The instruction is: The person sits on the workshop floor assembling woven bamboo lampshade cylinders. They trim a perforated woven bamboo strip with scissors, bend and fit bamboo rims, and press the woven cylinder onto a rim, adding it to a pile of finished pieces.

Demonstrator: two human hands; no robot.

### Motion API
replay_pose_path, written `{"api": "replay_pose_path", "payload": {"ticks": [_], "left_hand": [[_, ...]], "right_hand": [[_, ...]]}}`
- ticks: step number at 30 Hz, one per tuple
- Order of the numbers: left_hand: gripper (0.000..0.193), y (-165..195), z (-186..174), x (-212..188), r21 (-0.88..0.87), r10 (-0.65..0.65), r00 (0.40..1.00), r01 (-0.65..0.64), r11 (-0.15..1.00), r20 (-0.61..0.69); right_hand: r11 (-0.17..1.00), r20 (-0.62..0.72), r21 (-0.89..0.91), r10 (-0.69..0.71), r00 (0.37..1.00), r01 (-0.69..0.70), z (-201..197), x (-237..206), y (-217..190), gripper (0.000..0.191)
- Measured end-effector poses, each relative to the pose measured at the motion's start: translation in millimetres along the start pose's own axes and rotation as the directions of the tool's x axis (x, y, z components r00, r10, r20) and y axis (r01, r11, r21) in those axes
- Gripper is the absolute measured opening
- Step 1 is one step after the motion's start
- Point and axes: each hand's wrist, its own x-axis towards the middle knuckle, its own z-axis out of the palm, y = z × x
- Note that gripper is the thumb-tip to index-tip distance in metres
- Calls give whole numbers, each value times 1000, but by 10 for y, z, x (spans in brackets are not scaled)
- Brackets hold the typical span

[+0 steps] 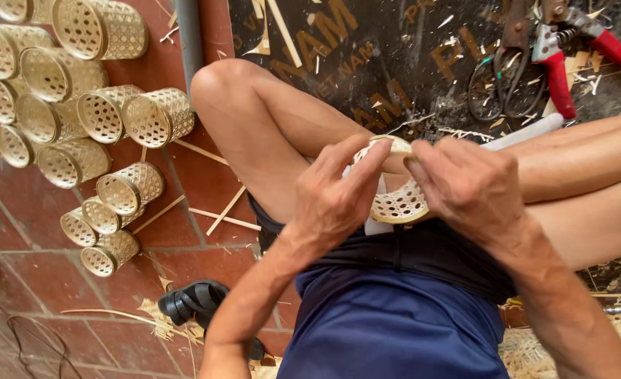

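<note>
Head view: the left hand [335,200] and right hand [468,186] both pinch the rim of a small pale woven bamboo basket [398,203] over the lap, at picture centre. At ten o'clock, finished woven bamboo cylinders [79,119] lie on red floor tiles [44,281]. At one o'clock, red-handled pruning shears [559,60] rest on a dark mat [395,63].
</note>
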Motion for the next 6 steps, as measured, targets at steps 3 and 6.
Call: {"api": "replay_pose_path", "payload": {"ticks": [3, 6], "left_hand": [[51, -137, -12, 172, 8, 53, 988, -55, 998, 146], [51, -236, 23, 252, -19, -8, 968, 13, 1000, 251]], "right_hand": [[999, 65, 2, -42, 997, 42, -14, 186, 108, 13], [998, 131, 28, -58, 990, 55, 35, 309, 214, 20]]}}
